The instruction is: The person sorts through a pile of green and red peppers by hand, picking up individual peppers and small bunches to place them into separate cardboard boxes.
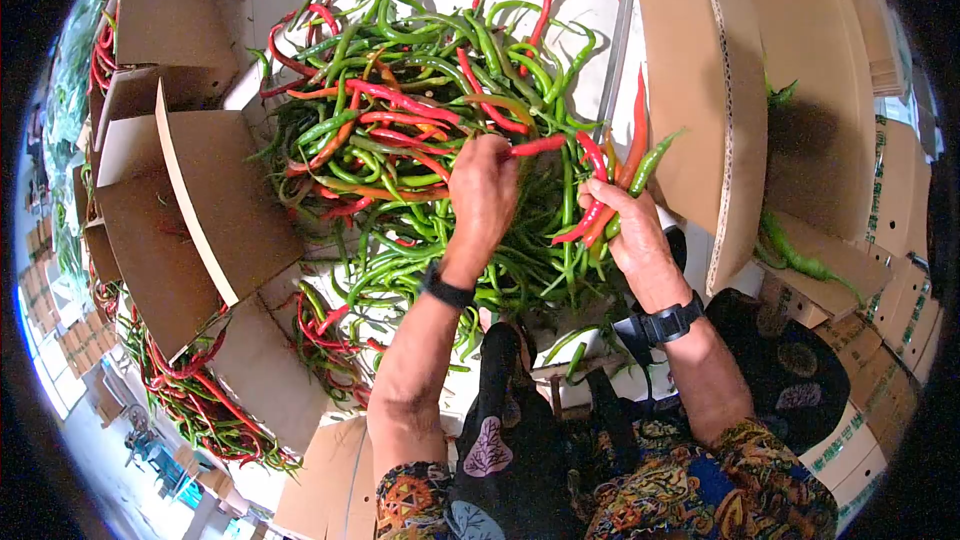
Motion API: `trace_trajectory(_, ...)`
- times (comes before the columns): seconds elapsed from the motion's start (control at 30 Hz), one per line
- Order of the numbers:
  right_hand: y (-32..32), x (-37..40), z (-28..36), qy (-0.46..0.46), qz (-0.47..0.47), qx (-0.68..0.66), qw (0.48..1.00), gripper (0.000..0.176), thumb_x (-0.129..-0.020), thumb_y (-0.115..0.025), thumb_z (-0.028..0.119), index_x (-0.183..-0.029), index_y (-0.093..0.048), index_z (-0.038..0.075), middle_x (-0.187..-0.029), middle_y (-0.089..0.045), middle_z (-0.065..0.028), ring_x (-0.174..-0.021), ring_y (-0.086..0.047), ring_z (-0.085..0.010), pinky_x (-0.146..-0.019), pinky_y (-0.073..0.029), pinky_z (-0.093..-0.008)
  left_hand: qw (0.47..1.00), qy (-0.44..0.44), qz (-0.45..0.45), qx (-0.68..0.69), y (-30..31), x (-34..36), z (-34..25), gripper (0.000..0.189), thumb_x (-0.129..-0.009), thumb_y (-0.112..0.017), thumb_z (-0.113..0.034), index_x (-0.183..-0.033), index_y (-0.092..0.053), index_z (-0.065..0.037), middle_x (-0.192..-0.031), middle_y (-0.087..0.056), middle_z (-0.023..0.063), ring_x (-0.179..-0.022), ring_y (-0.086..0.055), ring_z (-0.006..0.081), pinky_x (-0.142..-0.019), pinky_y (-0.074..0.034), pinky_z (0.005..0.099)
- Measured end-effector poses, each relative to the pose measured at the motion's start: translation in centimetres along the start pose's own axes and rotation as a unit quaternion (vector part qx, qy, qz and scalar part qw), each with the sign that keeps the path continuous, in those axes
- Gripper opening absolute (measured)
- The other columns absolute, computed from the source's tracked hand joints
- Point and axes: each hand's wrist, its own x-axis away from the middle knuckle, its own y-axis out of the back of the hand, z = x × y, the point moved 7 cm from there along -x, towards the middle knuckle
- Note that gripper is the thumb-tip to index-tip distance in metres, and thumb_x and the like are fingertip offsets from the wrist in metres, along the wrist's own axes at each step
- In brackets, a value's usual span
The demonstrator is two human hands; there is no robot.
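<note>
A big heap of green and red chili peppers (400, 250) covers the middle of the white table. Over its right part, my left hand (482, 195) is closed, with a red pepper (538, 146) sticking out past its fingers to the right. Its fingertips are partly hidden. My right hand (632, 235), at the heap's right edge, grips several long peppers, among them an orange-red one (638, 135) and a green one (654, 162), their tips pointing up and away from me. A curved red pepper (598, 160) lies against its thumb.
Open cardboard boxes stand at the left (190, 230) and right (690, 70) of the heap. More peppers (200, 390) fill a box at the lower left. A metal strip (618, 50) lies beside the right box. Stacked cartons (900, 190) are at the far right.
</note>
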Motion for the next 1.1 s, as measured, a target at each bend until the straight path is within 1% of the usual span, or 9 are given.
trace_trajectory(0.1, -2.2, 0.8, -0.1, -0.019, 0.06, 0.02, 0.998, 0.034, -0.08, -0.074, 0.014, -0.109, -0.06, 0.002, -0.094, -0.065, -0.0054, -0.085, -0.062, -0.0145, -0.075, -0.051, -0.0296, 0.984, 0.131, 0.029, 0.119, 2.0, 2.2, -2.9, 0.019, -0.077, -0.069, -0.005, -0.091, -0.057, -0.001, -0.077, -0.061, 0.0134, -0.071, -0.061, 0.0305, -0.063, -0.05, 0.0369)
trace_trajectory(0.17, -3.8, 0.9, -0.9, -0.012, 0.114, -0.045, 0.992, 0.037, -0.08, -0.075, 0.015, -0.112, -0.061, 0.004, -0.098, -0.064, -0.0022, -0.087, -0.06, -0.0105, -0.08, -0.046, -0.0259, 0.997, -0.063, 0.036, -0.022, 2.0, 3.5, -7.9, 0.022, -0.077, -0.072, -0.008, -0.092, -0.057, -0.001, -0.077, -0.063, 0.0141, -0.075, -0.062, 0.0295, -0.065, -0.05, 0.0361)
trace_trajectory(0.3, -1.5, 0.3, -0.6, -0.012, 0.066, -0.022, 0.997, 0.035, -0.078, -0.075, 0.013, -0.108, -0.062, 0.002, -0.093, -0.065, -0.0039, -0.082, -0.06, -0.0131, -0.076, -0.048, -0.0275, 0.965, -0.069, 0.198, 0.159, 1.4, 2.9, -7.7, 0.023, -0.076, -0.071, -0.008, -0.097, -0.063, -0.003, -0.084, -0.064, 0.0136, -0.079, -0.063, 0.0317, -0.07, -0.05, 0.0384)
trace_trajectory(0.43, -1.0, 0.1, 0.6, -0.005, 0.067, 0.036, 0.997, 0.034, -0.075, -0.076, 0.014, -0.104, -0.062, 0.002, -0.089, -0.064, -0.0036, -0.076, -0.061, -0.0152, -0.073, -0.05, -0.031, 0.973, -0.144, 0.002, -0.181, 2.3, -3.0, -5.0, 0.045, -0.073, -0.062, -0.004, -0.117, -0.056, -0.007, -0.112, -0.056, 0.0126, -0.107, -0.05, 0.0319, -0.087, -0.042, 0.0417)
trace_trajectory(0.5, -1.6, 0.3, 0.5, -0.01, 0.081, 0.035, 0.996, 0.033, -0.075, -0.076, 0.014, -0.103, -0.063, 0.002, -0.087, -0.064, -0.0032, -0.076, -0.061, -0.0151, -0.073, -0.05, -0.0306, 0.925, -0.19, 0.039, -0.325, -0.9, -4.8, -2.9, 0.041, -0.078, -0.055, -0.01, -0.119, -0.053, -0.011, -0.113, -0.054, 0.01, -0.105, -0.05, 0.0294, -0.084, -0.04, 0.0432)
trace_trajectory(0.77, -3.5, 2.7, 2.7, -0.015, 0.152, 0.1, 0.983, 0.03, -0.077, -0.075, 0.012, -0.103, -0.062, 0.004, -0.087, -0.063, -0.0001, -0.077, -0.06, -0.0122, -0.074, -0.049, -0.0273, 0.933, -0.235, 0.052, -0.266, 0.6, -6.2, -3.0, 0.024, -0.07, -0.062, -0.015, -0.093, -0.058, -0.011, -0.088, -0.056, 0.0054, -0.086, -0.056, 0.0256, -0.072, -0.041, 0.0404)
trace_trajectory(0.9, -4.7, 4.2, 3.7, -0.016, 0.226, 0.033, 0.973, 0.032, -0.074, -0.073, 0.009, -0.103, -0.061, 0.004, -0.083, -0.062, -0.0016, -0.077, -0.06, -0.0135, -0.074, -0.049, -0.0283, 0.997, 0.004, 0.039, 0.066, 7.5, -6.8, -1.8, 0.019, -0.085, -0.058, -0.001, -0.104, -0.062, -0.003, -0.097, -0.066, 0.0079, -0.089, -0.065, 0.021, -0.078, -0.051, 0.0322)
trace_trajectory(1.0, -5.7, 5.1, 4.7, 0.002, 0.272, -0.025, 0.962, 0.035, -0.071, -0.073, 0.012, -0.102, -0.06, 0.003, -0.081, -0.062, -0.0041, -0.075, -0.06, -0.0163, -0.074, -0.049, -0.0293, 0.832, 0.253, 0.006, 0.494, 9.4, -4.2, 0.2, 0.022, -0.093, -0.055, -0.015, -0.11, -0.061, -0.002, -0.094, -0.068, 0.0062, -0.085, -0.064, 0.0179, -0.076, -0.051, 0.0299)
trace_trajectory(1.1, -6.4, 5.7, 4.8, 0.016, 0.289, -0.042, 0.956, 0.047, -0.073, -0.075, 0.024, -0.111, -0.056, 0.002, -0.081, -0.061, -0.0056, -0.077, -0.059, -0.0174, -0.076, -0.047, -0.0296, 0.696, 0.273, 0.018, 0.664, 10.1, -1.1, 1.5, 0.026, -0.094, -0.057, -0.018, -0.115, -0.057, -0.003, -0.099, -0.067, 0.0097, -0.09, -0.066, 0.0228, -0.074, -0.053, 0.0306)
